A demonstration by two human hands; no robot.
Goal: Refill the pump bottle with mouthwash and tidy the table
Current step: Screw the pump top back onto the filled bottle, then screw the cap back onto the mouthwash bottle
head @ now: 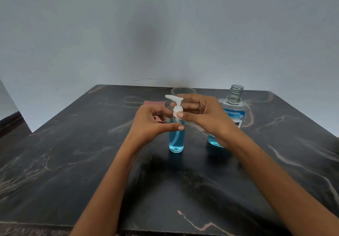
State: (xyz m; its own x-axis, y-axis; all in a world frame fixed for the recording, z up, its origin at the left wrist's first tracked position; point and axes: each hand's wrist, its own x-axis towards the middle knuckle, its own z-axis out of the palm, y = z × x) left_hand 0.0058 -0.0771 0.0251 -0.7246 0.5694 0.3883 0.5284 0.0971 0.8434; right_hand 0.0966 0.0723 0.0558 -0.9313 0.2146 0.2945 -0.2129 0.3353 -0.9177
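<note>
- Right, nearest the camera runs the front edge of the dark marbled table (73, 171); pale and rust veins cross its top; two bare forearms reach forward over it from the bottom of the view
- Further in, at the middle of the table, stands the pump bottle (176, 140), upright, clear-walled, filled with blue liquid nearly to its shoulder; a thin dip tube shows through the liquid
- The left hand (152, 124) wraps the bottle's upper body from the left; thumb across the front, fingers curled round the far side; the hold is closed on the bottle
- Just above, the right hand (200, 114) comes in from the right; thumb and fingertips pinch the white pump head (177, 107) at its collar, closed on it; the nozzle points left; the collar sits on the bottle's neck, though whether it is fully seated cannot be told
- To the right, just behind the right wrist, stands the mouthwash bottle (233, 111), upright, uncapped, threaded neck bare; blue liquid shows only low down in it; the blue-and-white label faces the camera, partly hidden by the hand
- Behind the left hand lies a flat pinkish-red thing (154, 103), mostly hidden; what it is cannot be told
- Behind the pump head stands a clear glass (183, 90), upright, only its rim showing above the fingers
- Farthest back, a plain grey wall (165, 34) rises behind the table
</note>
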